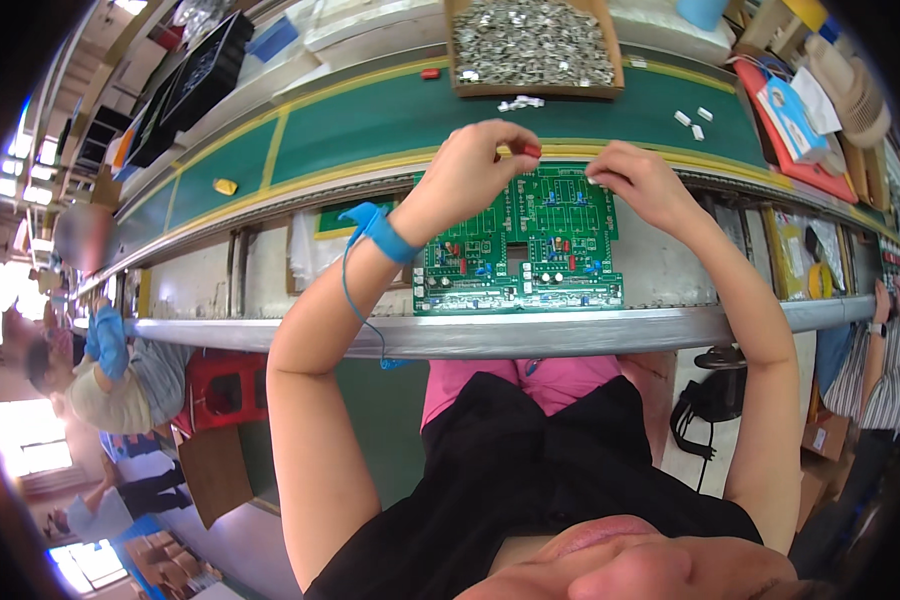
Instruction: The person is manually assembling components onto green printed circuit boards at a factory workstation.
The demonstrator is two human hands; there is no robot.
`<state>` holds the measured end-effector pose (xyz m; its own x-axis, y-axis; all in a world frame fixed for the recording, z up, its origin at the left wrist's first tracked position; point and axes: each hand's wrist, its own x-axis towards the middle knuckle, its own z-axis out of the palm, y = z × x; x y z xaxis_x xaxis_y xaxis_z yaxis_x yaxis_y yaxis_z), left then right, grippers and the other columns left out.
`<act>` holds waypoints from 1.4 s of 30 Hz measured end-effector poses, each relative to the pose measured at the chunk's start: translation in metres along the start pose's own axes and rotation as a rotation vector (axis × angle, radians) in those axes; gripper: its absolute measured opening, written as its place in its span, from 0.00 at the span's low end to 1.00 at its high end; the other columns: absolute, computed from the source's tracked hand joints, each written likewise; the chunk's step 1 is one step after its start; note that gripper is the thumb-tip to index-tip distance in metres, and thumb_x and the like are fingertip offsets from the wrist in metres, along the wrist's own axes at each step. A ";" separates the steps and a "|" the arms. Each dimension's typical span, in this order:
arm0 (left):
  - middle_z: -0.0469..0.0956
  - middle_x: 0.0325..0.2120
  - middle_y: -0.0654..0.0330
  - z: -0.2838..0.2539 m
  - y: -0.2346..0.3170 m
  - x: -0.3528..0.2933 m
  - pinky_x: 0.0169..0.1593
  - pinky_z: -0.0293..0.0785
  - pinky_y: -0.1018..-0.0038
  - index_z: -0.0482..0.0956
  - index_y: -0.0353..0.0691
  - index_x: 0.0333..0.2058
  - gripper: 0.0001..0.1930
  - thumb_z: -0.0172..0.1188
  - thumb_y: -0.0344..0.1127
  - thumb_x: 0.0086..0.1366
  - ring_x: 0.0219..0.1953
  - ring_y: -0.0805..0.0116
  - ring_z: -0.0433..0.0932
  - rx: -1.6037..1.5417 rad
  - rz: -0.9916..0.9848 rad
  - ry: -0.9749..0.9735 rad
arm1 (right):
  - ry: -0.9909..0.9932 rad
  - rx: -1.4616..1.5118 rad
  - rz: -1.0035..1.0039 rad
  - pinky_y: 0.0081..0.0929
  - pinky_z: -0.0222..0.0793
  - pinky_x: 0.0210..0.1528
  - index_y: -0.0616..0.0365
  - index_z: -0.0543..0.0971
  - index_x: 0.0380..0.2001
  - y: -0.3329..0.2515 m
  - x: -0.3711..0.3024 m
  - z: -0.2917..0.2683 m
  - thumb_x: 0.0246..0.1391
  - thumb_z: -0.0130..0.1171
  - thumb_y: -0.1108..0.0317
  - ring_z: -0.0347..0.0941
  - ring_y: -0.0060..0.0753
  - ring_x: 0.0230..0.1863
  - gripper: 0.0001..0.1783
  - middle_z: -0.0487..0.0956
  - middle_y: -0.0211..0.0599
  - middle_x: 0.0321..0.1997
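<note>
Factory line: stretching behind the work as a green belt [370, 130] edged in yellow, bending from 9 o'clock round to 3 o'clock, with a seated co-worker [155, 375] showing at 8 o'clock.
Cardboard box [570, 92]: sitting at 12 o'clock beyond the boards, brimming with small metallic pieces [530, 40].
Loose pieces: lying on the belt as white bits [521, 102] just beside the box, white blocks [698, 132] at 2 o'clock and a red piece [430, 74] at 11 o'clock.
Circuit boards [570, 225]: resting side by side between the belt and a silvery rail [570, 338] at 6 o'clock.
Left hand [475, 165]: hovering at 11 o'clock over the boards, pinching a small red part [533, 151] between thumb and forefinger.
Right hand [645, 185]: hovering at 2 o'clock, nearly closed, apparently pinching a small pale part [595, 181] at the fingertips.
Filled area: carrying red, blue and white components across the near half, with pale parts lining the 6 o'clock edge; looking roughly half populated.
Unfilled area: showing mostly bare printed outlines around a few blue parts toward 1 o'clock; at 11 o'clock, hiding partly behind hand and forearm, so not allowing any count.
</note>
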<state>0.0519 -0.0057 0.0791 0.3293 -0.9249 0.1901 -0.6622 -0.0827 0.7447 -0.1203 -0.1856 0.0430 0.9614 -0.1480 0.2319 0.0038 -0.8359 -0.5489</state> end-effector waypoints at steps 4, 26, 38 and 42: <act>0.79 0.26 0.62 0.020 -0.016 0.034 0.28 0.67 0.78 0.80 0.38 0.37 0.12 0.62 0.34 0.54 0.20 0.77 0.67 0.026 0.043 0.027 | 0.020 -0.054 -0.008 0.33 0.68 0.39 0.60 0.77 0.32 0.006 0.014 0.007 0.50 0.55 0.71 0.72 0.42 0.37 0.07 0.74 0.38 0.34; 0.79 0.30 0.57 0.054 -0.038 0.044 0.38 0.73 0.64 0.81 0.42 0.35 0.09 0.58 0.34 0.54 0.34 0.55 0.78 0.117 0.051 0.001 | 0.018 -0.170 0.003 0.36 0.69 0.38 0.56 0.79 0.33 0.020 0.018 0.025 0.49 0.56 0.67 0.73 0.43 0.37 0.08 0.75 0.35 0.34; 0.79 0.30 0.58 0.055 -0.033 0.038 0.37 0.73 0.65 0.82 0.43 0.33 0.08 0.59 0.35 0.53 0.33 0.56 0.78 0.164 0.015 -0.066 | 0.130 0.438 0.376 0.22 0.67 0.44 0.59 0.75 0.43 0.023 0.006 -0.009 0.53 0.49 0.76 0.70 0.22 0.41 0.13 0.76 0.31 0.37; 0.79 0.30 0.59 0.059 -0.033 0.039 0.36 0.73 0.64 0.82 0.43 0.32 0.08 0.59 0.35 0.54 0.33 0.56 0.77 0.211 0.061 -0.059 | 0.150 0.653 0.415 0.21 0.68 0.43 0.59 0.73 0.46 0.033 0.005 -0.006 0.54 0.47 0.78 0.70 0.22 0.42 0.15 0.74 0.31 0.41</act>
<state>0.0467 -0.0612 0.0238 0.2485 -0.9501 0.1888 -0.8080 -0.0958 0.5814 -0.1171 -0.2168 0.0306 0.8724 -0.4886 -0.0144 -0.1413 -0.2239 -0.9643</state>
